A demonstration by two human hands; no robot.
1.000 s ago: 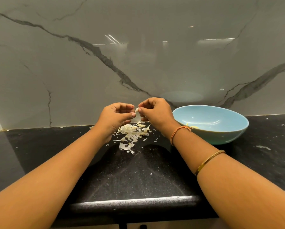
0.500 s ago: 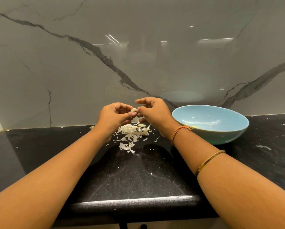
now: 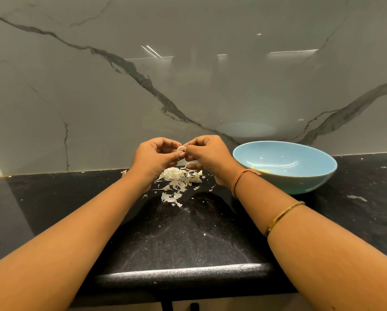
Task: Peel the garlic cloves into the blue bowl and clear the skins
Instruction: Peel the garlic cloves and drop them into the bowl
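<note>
While the left hand [image 3: 156,157] and right hand [image 3: 207,157] pinch a pale garlic clove [image 3: 180,149] between their fingertips, papery skins [image 3: 179,179] lie below them; left of the glossy blue bowl [image 3: 300,182].

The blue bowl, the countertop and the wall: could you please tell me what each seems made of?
The blue bowl looks like glazed ceramic, though melamine is possible: smooth, glossy highlights inside. The countertop looks like polished black granite: fine pale speckles, sheen along its edge. The wall looks like glossy marble or marble-look tile: grey veins, mirrored ceiling lights.
</note>
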